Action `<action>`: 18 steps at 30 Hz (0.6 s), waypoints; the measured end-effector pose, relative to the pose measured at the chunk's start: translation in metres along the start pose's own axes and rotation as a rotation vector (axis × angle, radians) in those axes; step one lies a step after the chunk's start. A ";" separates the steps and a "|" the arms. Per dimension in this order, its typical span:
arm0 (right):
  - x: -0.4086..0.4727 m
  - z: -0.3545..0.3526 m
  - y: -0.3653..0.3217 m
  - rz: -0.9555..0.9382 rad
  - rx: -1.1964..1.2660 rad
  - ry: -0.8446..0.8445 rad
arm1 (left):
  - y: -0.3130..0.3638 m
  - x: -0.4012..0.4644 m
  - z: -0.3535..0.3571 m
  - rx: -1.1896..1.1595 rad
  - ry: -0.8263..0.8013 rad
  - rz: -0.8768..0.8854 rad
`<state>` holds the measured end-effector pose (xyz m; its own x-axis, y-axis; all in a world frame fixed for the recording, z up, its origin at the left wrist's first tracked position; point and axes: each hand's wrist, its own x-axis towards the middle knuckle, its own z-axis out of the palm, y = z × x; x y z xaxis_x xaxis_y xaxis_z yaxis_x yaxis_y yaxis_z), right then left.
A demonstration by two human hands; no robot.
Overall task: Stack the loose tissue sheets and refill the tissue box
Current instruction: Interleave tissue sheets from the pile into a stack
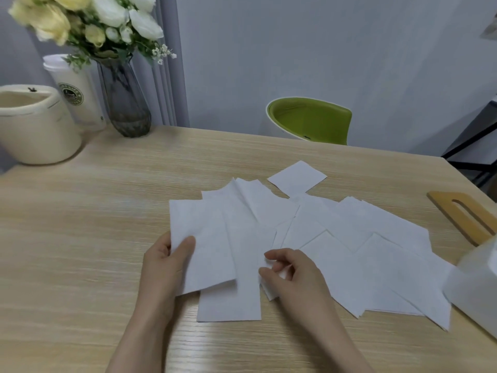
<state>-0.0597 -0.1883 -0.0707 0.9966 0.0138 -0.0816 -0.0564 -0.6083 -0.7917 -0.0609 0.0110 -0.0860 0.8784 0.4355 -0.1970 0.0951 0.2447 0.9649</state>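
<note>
My left hand (164, 261) pinches the leftmost tissue sheet (204, 246) by its edge; my right hand (289, 270) pinches a sheet beside it. Loose tissue sheets (349, 251) fan across the worktop (80, 238). The tissue box (476, 286) sits right, its wooden lid (465, 216) behind. Farther left, the cup (76, 95) carries a round green logo I cannot read.

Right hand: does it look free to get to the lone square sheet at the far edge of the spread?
Probably yes. The right hand pinches a sheet nearby; the lone square sheet lies flat beyond the spread with nothing standing between, though it would have to let go first.
</note>
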 end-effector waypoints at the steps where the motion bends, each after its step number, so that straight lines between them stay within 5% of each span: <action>1: -0.002 0.003 -0.002 -0.008 -0.055 0.002 | -0.002 0.001 -0.001 -0.010 0.014 0.000; 9: -0.007 0.022 -0.011 -0.054 -0.306 0.052 | -0.007 0.001 0.000 -0.012 0.018 0.013; 18: -0.003 0.022 -0.007 -0.098 -0.301 0.057 | -0.006 -0.001 0.002 0.000 0.018 0.014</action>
<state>-0.0631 -0.1665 -0.0783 0.9987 0.0445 0.0265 0.0516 -0.8141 -0.5784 -0.0617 0.0073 -0.0912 0.8709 0.4545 -0.1871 0.0832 0.2389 0.9675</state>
